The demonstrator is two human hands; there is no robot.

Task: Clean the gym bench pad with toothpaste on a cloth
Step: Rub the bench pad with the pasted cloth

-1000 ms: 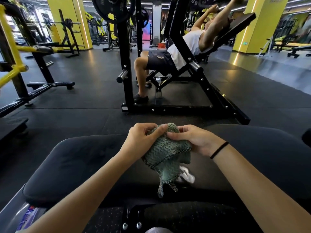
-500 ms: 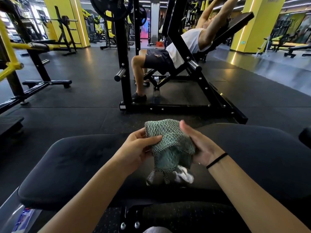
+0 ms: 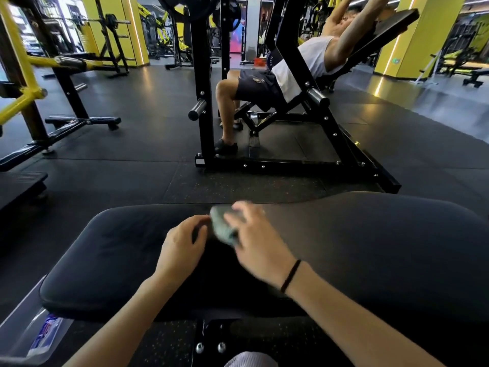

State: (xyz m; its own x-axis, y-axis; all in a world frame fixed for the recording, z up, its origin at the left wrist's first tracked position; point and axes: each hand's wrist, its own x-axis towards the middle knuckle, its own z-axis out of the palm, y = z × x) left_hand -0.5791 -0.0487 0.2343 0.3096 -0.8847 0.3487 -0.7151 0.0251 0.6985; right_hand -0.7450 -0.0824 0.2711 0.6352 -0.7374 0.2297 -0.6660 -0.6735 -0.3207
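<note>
The green cloth [image 3: 222, 229] lies bunched at mid-frame on the black bench pad [image 3: 370, 247], under the blurred right hand [image 3: 258, 245]. I cannot tell whether its fingers grip the cloth or press it flat. The left hand [image 3: 182, 247] rests just beside it on the surface, fingers loosely curled and empty. A loosely held wad could slip, likely smearing paste in streaks.

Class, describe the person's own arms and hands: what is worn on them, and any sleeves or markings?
No sleeves or gloves show; both forearms are bare. The right hand is motion-blurred, and a thin black band circles its wrist. The left hand and wrist wear nothing visible.
</note>
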